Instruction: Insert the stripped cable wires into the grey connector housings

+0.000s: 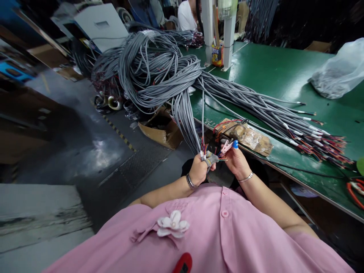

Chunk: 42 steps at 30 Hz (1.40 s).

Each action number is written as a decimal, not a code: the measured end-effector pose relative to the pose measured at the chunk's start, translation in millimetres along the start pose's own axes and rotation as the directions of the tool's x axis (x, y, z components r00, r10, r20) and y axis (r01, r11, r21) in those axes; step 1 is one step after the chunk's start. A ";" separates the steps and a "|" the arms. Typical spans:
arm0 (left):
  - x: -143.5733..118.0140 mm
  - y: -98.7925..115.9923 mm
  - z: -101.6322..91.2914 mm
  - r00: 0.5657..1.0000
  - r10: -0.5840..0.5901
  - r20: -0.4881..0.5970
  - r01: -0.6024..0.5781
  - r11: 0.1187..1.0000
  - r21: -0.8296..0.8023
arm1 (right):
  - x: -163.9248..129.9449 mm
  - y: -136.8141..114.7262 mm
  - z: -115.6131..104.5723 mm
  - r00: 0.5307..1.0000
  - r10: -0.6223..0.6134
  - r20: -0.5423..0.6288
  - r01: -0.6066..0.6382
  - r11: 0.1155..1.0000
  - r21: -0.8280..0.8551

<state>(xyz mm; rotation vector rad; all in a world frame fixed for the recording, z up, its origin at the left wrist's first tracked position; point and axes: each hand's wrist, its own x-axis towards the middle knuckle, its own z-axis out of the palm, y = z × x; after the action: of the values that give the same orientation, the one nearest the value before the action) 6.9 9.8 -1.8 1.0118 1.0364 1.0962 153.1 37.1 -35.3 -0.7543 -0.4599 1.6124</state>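
My left hand (199,169) is closed around the ends of a bundle of grey cables (186,121). Thin coloured wires (219,156) fan out of the cable ends, and grey fabric covers part of that hand's fingers. Just to the right, my right hand (237,163) pinches a small pink clip-like tool (226,146) close to the wire tips. A blue wrap (235,144) covers the thumb tip. Whether the tool touches a wire is too small to tell.
Coiled grey cables (150,72) are heaped over the green table (256,62), their stripped ends (327,146) spread rightward. A wooden block (256,142) with wires sits at the table edge. A plastic bag (341,72) is at right, a cardboard box (155,132) below. Someone in white (187,17) is behind.
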 end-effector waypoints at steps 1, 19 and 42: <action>-0.6 0.7 0.0 1.000 -0.003 0.001 0.003 1.000 0.008 | -0.5 0.0 -0.1 1.000 0.013 0.005 -0.013 1.000 -0.009; -12.7 -2.9 -15.8 0.994 0.065 0.091 -0.082 0.975 0.205 | -28.2 -20.4 -12.3 0.912 0.334 0.238 -0.235 0.901 -0.364; -13.3 -3.5 -24.1 0.990 0.033 0.140 -0.070 0.960 0.270 | -41.4 -22.6 -2.9 0.953 0.280 0.120 -0.231 0.922 -0.312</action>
<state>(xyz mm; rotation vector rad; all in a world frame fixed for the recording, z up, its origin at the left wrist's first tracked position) -17.7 -1.1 -8.4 1.3234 1.0759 0.9269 173.4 0.6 -13.4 -0.9406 -0.7580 1.8844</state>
